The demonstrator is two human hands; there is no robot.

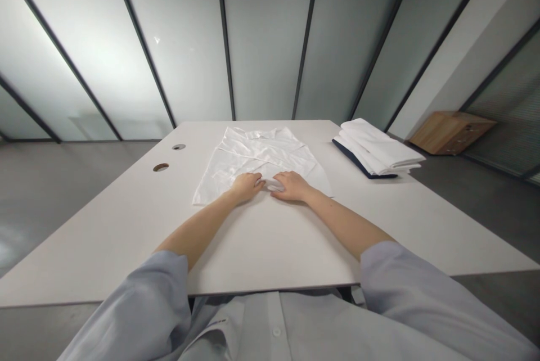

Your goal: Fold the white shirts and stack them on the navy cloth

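Note:
A white shirt [261,156] lies spread flat on the white table [126,226], collar towards the far edge. My left hand [247,185] rests on the shirt's near hem, fingers curled and pinching the cloth. My right hand [291,185] sits just beside it on the same hem, fingers also bent down onto the fabric. The two hands almost touch at the middle of the hem.
A stack of folded white garments [377,150] with a dark piece underneath lies at the table's far right. Two round cable holes [161,167] are on the left. A wooden cabinet [451,131] stands on the floor to the right; glass panels behind.

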